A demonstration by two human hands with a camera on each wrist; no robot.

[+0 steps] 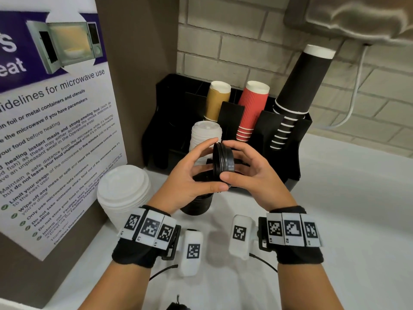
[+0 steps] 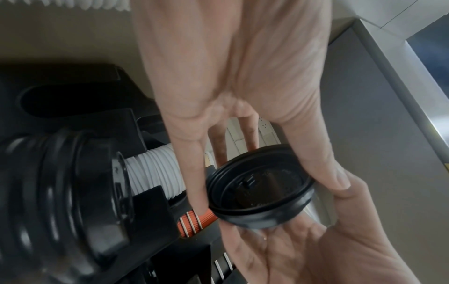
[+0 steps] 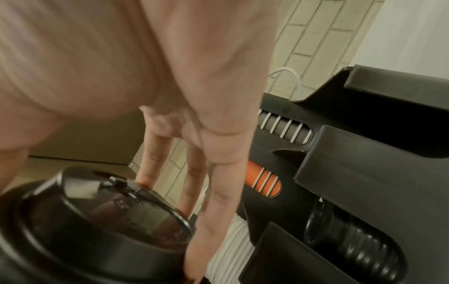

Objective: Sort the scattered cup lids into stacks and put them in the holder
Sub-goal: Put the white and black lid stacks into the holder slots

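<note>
Upper centre of the head view, a black plastic cup-and-lid holder [image 1: 297,139] stands on the white bench [image 1: 346,209] against the pale brick wall, with a tan paper cup stack [image 1: 218,99], a red ribbed cup stack [image 1: 252,108] and a tall black cup stack [image 1: 297,90] leaning in its rear slots. A stack of white plastic lids [image 1: 204,135] lies in a front slot, right behind the hands. Lower left, another pile of white domed lids [image 1: 124,189] sits on the bench beside a microwave-guidelines poster [image 1: 55,121]. A stack of black lids [image 1: 199,202] stands under the left palm. Mid-frame, the left hand [image 1: 190,175] and right hand [image 1: 250,173] both pinch a short stack of glossy black round plastic lids [image 1: 223,159], turned on edge, fingertips curled round its rim, held above the bench just in front of the holder.
</note>
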